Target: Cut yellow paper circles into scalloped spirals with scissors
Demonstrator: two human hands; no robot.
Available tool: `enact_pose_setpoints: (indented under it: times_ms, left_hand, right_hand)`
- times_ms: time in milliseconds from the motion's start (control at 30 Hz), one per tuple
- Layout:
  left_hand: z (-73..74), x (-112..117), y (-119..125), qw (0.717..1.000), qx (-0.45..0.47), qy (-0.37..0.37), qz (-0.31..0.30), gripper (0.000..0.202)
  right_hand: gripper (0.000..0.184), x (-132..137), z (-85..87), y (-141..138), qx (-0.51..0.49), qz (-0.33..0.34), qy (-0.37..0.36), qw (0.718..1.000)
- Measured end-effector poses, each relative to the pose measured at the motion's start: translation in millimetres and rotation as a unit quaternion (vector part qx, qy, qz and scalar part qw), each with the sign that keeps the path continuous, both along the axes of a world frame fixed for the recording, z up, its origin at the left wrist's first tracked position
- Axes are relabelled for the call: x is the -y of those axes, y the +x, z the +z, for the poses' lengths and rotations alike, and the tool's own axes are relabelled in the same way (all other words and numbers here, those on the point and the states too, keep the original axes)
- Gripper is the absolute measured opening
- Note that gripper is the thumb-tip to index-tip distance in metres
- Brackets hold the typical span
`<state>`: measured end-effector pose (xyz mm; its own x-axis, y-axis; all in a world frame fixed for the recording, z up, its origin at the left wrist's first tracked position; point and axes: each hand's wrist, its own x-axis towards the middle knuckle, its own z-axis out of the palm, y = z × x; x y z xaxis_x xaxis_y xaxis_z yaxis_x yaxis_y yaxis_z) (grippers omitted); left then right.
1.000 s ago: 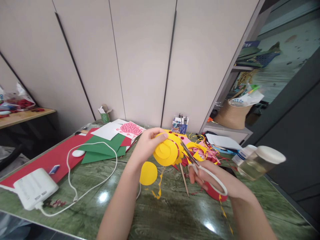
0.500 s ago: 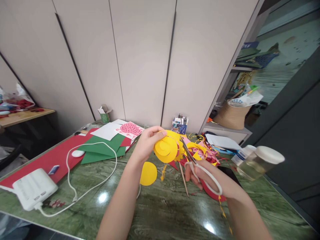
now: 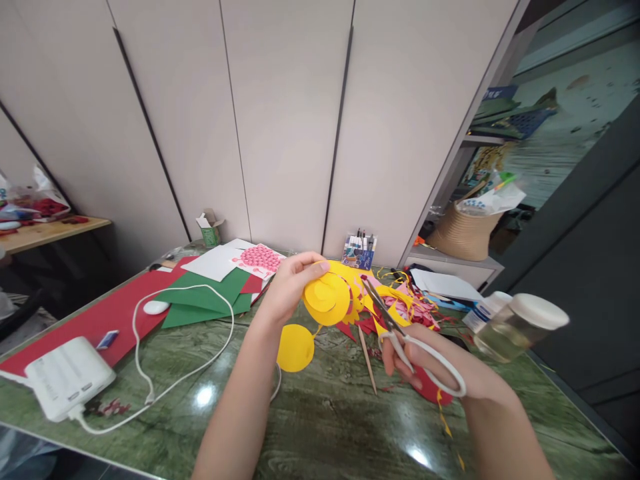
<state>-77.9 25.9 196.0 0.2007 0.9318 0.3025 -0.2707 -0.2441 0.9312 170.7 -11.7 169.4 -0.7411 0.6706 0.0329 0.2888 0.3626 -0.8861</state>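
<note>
Between thumb and fingers, my left hand [image 3: 291, 283] pinches a yellow paper spiral [image 3: 327, 300] with a scalloped edge on its right side. My right hand [image 3: 407, 360] has its fingers through the handles of white-handled scissors [image 3: 395, 317], whose blades point up and left, a little to the right of the spiral. A yellow paper disc [image 3: 296, 348] lies below my left hand. A wooden stick [image 3: 367, 360] rests on the table between the hands. Under my right hand, a red round piece [image 3: 434, 388] shows partly.
A heap of yellow, pink and red paper scraps [image 3: 405, 303] lies behind the scissors. A lidded jar [image 3: 520, 327] stands at the right. On the left are green paper [image 3: 205, 300], red paper [image 3: 90, 327], a white power bank [image 3: 70, 378] and its looped cable [image 3: 187, 370].
My right hand with the scissors has moved right and slightly down, away from the spiral. My left hand and the spiral have shifted slightly left.
</note>
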Motion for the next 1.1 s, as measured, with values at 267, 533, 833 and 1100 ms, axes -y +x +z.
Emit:
enact_pose_setpoints:
  times_ms: [267, 533, 833, 1100]
  left_hand:
    - [0.7, 2.1, 5.9, 1.0, 0.003, -0.02, -0.022, 0.017]
    - [-0.7, 1.5, 14.4, 0.998, 0.015, -0.033, -0.043, 0.016]
    - [1.0, 7.0, 12.8, 0.998, -0.07, 0.008, -0.002, 0.018]
    - [5.0, 12.5, 5.5, 0.978, -0.2, 0.043, 0.043, 0.02]
  right_hand:
    - [0.062, 2.5, 1.8, -5.3, -0.024, -0.009, -0.027, 0.999]
    - [0.063, -0.8, -3.7, -5.7, -0.024, -0.011, -0.017, 0.999]
    - [0.061, -0.9, -1.6, -7.4, -0.006, -0.033, -0.003, 0.999]
    - [0.059, 1.6, 0.5, -8.5, 0.048, -0.056, 0.005, 0.997]
